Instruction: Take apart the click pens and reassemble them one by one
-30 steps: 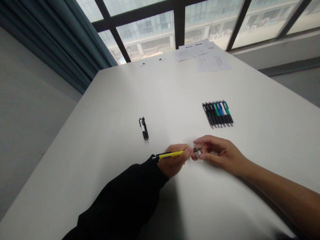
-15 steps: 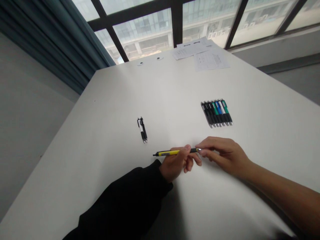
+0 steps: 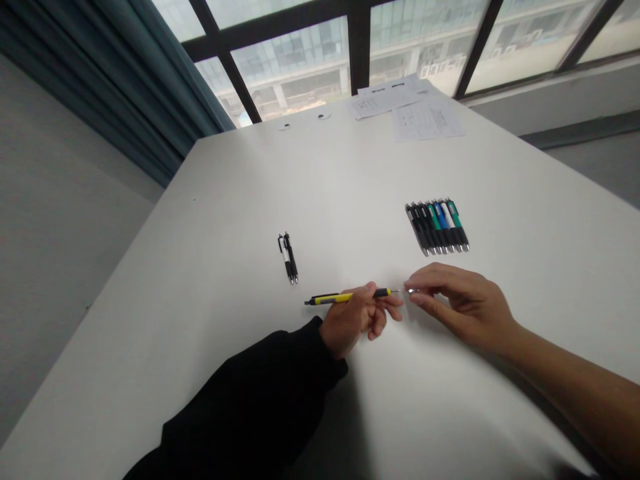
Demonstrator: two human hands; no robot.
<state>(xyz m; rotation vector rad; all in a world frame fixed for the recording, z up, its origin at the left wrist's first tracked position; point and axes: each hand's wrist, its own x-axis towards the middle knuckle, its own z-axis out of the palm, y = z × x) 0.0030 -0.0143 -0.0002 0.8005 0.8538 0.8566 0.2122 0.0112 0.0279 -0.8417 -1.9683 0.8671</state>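
Observation:
Between the thumb and fingers of my left hand (image 3: 353,317) lies a yellow pen (image 3: 340,298) with a black grip, its thin refill tip bare and pointing right. My right hand (image 3: 460,300) pinches a small silver pen tip cone (image 3: 412,291), which is a short gap away from the refill. Beyond my left hand, a white pen (image 3: 286,259) and a black pen (image 3: 292,259) lie side by side on the table. Past my right hand is a neat row of several pens (image 3: 438,227) in black, green, blue and white, silver tips toward me.
The white table (image 3: 240,200) reaches to the window. Printed papers (image 3: 425,120) lie at its far edge, with two small round cable holes (image 3: 321,117) to their left. A blue-grey curtain (image 3: 135,80) hangs at the left.
My right hand has pulled the silver tip cone off the yellow pen and moved slightly right, baring the refill tip. The left hand still holds the pen.

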